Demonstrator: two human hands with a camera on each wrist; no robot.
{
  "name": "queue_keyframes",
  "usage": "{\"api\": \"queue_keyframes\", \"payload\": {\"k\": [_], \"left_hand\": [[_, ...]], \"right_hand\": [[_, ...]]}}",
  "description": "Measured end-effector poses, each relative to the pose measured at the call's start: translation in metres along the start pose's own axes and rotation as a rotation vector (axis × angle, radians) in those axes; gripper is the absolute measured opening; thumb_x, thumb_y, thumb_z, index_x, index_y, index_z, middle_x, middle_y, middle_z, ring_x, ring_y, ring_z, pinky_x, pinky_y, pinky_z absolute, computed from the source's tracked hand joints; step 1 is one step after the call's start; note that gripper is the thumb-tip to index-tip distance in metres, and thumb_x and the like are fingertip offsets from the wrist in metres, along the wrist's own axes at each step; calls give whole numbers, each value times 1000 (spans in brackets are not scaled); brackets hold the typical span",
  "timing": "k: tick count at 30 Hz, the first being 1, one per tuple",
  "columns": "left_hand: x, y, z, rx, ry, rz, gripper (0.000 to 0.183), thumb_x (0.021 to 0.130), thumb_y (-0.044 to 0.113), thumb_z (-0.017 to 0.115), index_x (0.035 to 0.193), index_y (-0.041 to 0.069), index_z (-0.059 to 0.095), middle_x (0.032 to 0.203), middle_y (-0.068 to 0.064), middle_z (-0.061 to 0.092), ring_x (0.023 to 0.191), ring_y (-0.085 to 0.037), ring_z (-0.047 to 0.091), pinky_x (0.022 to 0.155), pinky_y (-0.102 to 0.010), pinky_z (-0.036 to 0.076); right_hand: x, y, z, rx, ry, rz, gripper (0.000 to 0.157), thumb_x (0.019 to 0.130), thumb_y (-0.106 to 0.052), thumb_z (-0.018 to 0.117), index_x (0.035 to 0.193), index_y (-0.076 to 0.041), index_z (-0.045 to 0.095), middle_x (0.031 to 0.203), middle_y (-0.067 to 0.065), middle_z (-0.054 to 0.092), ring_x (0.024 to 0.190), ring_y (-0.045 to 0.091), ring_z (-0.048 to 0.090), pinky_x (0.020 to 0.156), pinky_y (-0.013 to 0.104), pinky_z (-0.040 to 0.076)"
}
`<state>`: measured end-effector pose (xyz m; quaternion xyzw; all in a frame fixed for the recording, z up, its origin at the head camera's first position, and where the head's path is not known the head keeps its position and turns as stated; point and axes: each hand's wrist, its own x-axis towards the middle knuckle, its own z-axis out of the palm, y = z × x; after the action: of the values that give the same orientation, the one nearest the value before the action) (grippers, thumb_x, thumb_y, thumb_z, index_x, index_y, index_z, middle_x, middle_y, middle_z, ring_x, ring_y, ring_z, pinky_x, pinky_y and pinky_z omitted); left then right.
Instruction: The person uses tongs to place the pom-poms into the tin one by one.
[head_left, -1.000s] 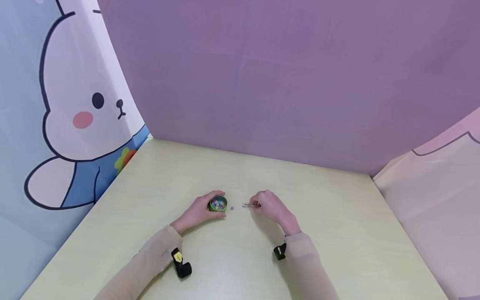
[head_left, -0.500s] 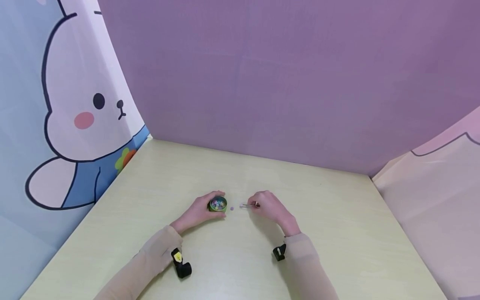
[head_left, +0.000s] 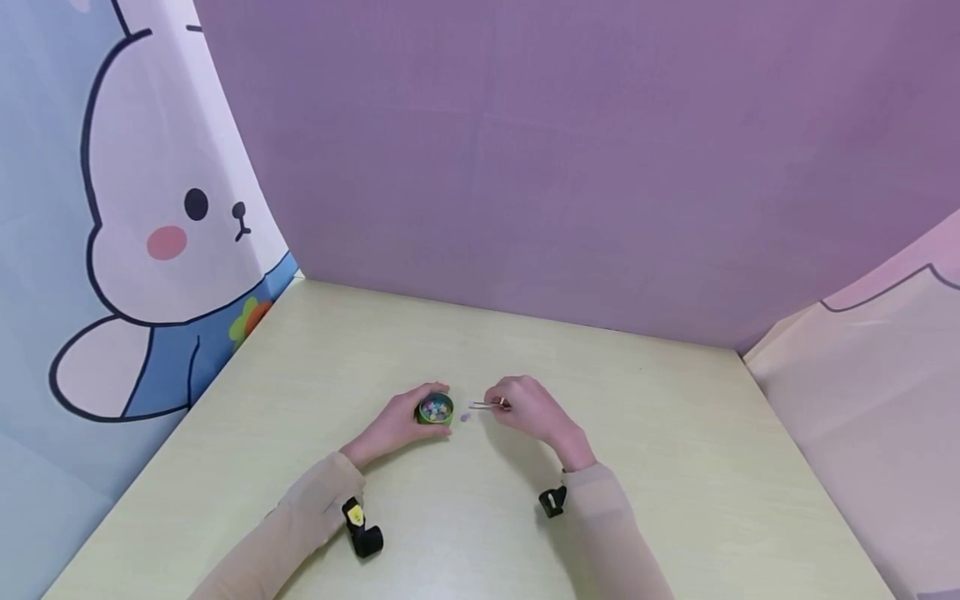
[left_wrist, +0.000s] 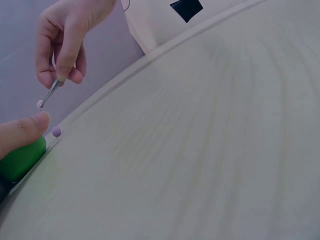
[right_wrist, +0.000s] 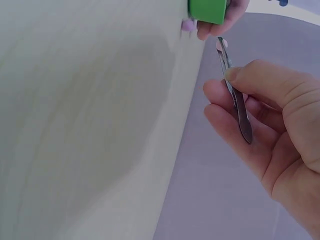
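Note:
My left hand (head_left: 402, 419) is curved round a small green tub (left_wrist: 23, 161), thumb on the near side and fingers on the far side. Several pastel beads (head_left: 436, 408) lie inside it. Right of the tub, my right hand (head_left: 531, 410) pinches metal tweezers (right_wrist: 239, 107) between thumb and fingers. A pale pink bead (left_wrist: 40, 104) sits at the tweezers' tips, raised above the table. Below and beside those tips, a purple bead (left_wrist: 56, 131) lies on the table close to the tub. The tub's base is partly hidden by my left hand.
The pale wooden table (head_left: 675, 467) extends around both hands. A purple cloth (head_left: 562, 167) hangs behind it, and a rabbit-print cloth (head_left: 165, 167) stands along the left side. Black wrist cameras, such as the left one (head_left: 363, 533), jut from both sleeves.
My right hand has moved left and slightly up, bringing the tweezers with the pale bead close to the tub. The left hand and tub have stayed in place.

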<state>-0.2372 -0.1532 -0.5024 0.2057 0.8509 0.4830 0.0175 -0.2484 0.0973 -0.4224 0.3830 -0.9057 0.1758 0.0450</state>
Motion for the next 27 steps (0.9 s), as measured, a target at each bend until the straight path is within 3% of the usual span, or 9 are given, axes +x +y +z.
{"api": "queue_keyframes", "payload": {"k": [10, 27], "left_hand": [[1, -1, -1, 13, 5, 12, 72, 78, 30, 84, 140, 12, 52, 136, -14, 62, 117, -30, 63, 105, -48, 51], [-1, 3, 0, 5, 7, 7, 72, 79, 32, 84, 141, 13, 52, 134, -13, 63, 115, -27, 64, 104, -47, 52]], "right_hand": [[7, -8, -4, -8, 26, -22, 16, 83, 2, 68, 94, -7, 76, 89, 4, 75, 78, 11, 68, 71, 19, 57], [16, -26, 1, 12, -40, -66, 15, 84, 1, 71, 97, -5, 76, 88, 5, 74, 68, 5, 55, 62, 12, 46]]}}
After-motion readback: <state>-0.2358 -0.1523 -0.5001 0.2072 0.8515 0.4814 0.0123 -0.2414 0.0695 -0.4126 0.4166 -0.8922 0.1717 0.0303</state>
